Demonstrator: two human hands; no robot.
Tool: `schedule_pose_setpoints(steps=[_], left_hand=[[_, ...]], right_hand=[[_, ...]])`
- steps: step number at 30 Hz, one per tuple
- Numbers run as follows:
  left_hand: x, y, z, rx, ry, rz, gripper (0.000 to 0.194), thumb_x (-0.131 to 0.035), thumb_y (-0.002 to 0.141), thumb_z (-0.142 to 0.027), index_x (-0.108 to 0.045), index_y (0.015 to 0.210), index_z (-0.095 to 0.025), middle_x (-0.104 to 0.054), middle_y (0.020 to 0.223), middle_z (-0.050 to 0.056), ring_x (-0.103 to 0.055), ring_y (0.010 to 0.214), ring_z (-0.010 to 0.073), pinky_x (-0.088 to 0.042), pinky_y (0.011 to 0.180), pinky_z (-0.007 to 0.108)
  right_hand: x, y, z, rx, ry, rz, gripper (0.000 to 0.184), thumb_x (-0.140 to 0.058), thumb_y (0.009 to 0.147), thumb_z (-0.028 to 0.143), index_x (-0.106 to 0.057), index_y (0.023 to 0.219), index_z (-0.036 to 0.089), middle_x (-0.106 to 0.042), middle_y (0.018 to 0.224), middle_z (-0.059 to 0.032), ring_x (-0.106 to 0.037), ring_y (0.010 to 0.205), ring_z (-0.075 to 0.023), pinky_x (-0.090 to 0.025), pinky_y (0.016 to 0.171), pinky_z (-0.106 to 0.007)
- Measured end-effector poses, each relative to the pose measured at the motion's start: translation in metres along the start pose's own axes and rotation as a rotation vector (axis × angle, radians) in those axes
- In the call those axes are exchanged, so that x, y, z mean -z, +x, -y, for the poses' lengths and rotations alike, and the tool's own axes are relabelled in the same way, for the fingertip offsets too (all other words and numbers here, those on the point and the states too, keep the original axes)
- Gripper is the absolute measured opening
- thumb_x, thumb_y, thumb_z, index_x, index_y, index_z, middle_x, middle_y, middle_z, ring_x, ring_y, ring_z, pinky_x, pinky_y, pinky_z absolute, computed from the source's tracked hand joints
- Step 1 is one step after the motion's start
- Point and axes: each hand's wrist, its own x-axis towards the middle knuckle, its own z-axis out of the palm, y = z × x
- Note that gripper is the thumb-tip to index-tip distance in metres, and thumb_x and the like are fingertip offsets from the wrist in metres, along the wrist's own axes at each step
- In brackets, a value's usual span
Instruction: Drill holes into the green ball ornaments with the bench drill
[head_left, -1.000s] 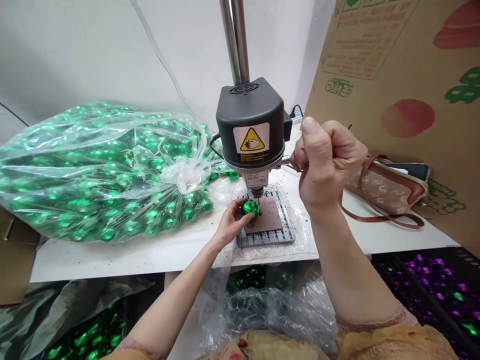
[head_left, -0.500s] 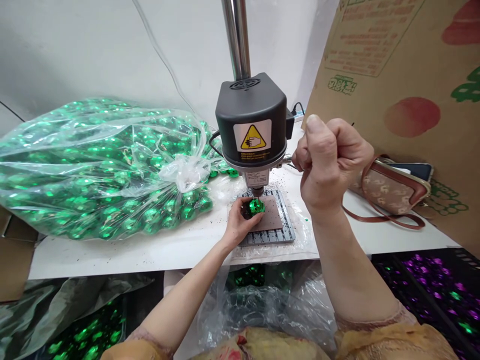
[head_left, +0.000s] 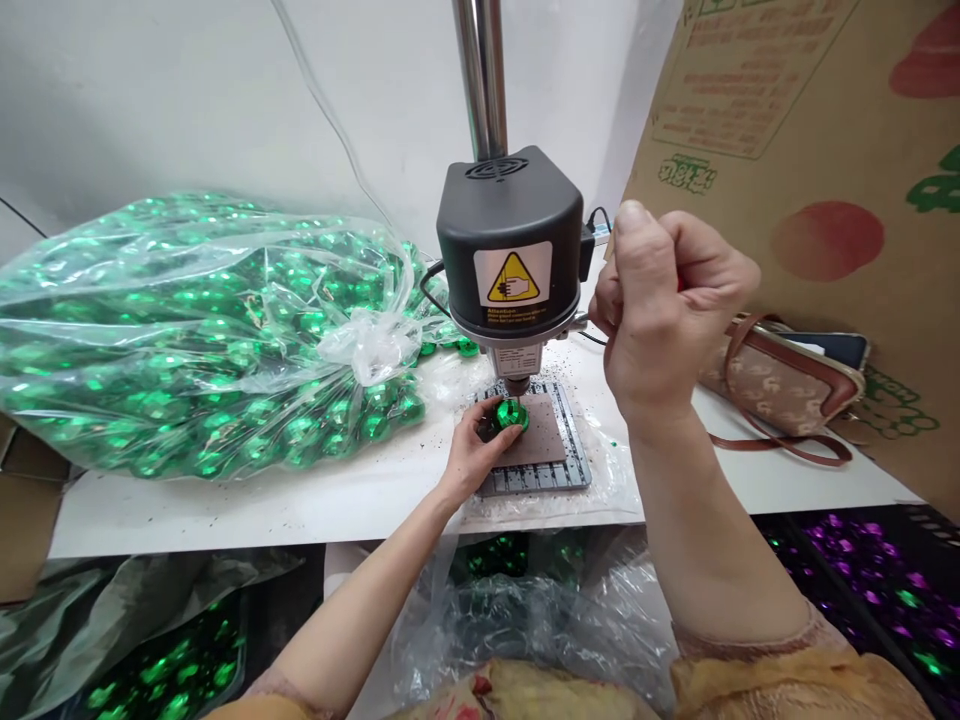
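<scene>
A shiny green faceted ball [head_left: 513, 414] sits on a brownish square pad [head_left: 544, 430], right below the chuck of a black drill press [head_left: 510, 240]. My left hand [head_left: 480, 440] grips the ball from its left side, thumb in front and fingers behind. To the right of the machine head, my right hand [head_left: 671, 300] is closed in a fist around the drill press lever [head_left: 579, 323]. Most of the lever is hidden by the fist; a bit of red shows between the fingers. Whether the bit touches the ball I cannot tell.
A clear bag of green balls [head_left: 225, 340] fills the table's left. A grey slotted base [head_left: 577, 450] lies under the pad, with dark shavings around. On the right are a patterned purse [head_left: 787, 380] and a cardboard box [head_left: 750, 200]. Crates of purple [head_left: 862, 560] and green balls stand below.
My right fist has risen slightly with the lever. The green ball looks slightly turned in my left hand, which stays in place. The view has shifted a little.
</scene>
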Motion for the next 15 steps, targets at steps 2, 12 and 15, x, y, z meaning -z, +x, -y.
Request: schedule_pose_setpoints(steps=[2, 12, 15], left_hand=[[0.001, 0.002, 0.002, 0.011, -0.028, 0.005, 0.055, -0.086, 0.072, -0.038, -0.070, 0.122, -0.021, -0.072, 0.119, 0.009, -0.066, 0.106, 0.0248, -0.050, 0.099, 0.039], [0.004, 0.009, 0.002, 0.026, -0.136, 0.091, 0.054, -0.084, 0.075, -0.040, -0.069, 0.123, -0.021, -0.074, 0.117, 0.008, -0.067, 0.108, 0.0271, -0.051, 0.102, 0.043], [0.003, 0.007, 0.000, -0.029, -0.064, 0.058, 0.051, -0.086, 0.073, -0.036, -0.071, 0.119, -0.022, -0.073, 0.113, 0.008, -0.066, 0.106, 0.0270, -0.050, 0.100, 0.043]], right_hand=[[-0.002, 0.007, 0.000, -0.023, 0.006, 0.014, 0.052, -0.063, 0.087, 0.045, -0.030, 0.054, 0.023, -0.028, 0.050, 0.0048, -0.023, 0.045, -0.0062, -0.024, 0.044, -0.031], [-0.006, 0.015, 0.002, -0.035, 0.022, 0.033, 0.050, -0.062, 0.089, 0.038, -0.029, 0.055, 0.021, -0.025, 0.052, 0.0060, -0.023, 0.048, -0.0024, -0.025, 0.047, -0.024], [-0.005, 0.015, 0.003, -0.069, 0.045, 0.037, 0.050, -0.063, 0.088, 0.037, -0.030, 0.054, 0.021, -0.026, 0.052, 0.0054, -0.023, 0.049, -0.0031, -0.023, 0.047, -0.025]])
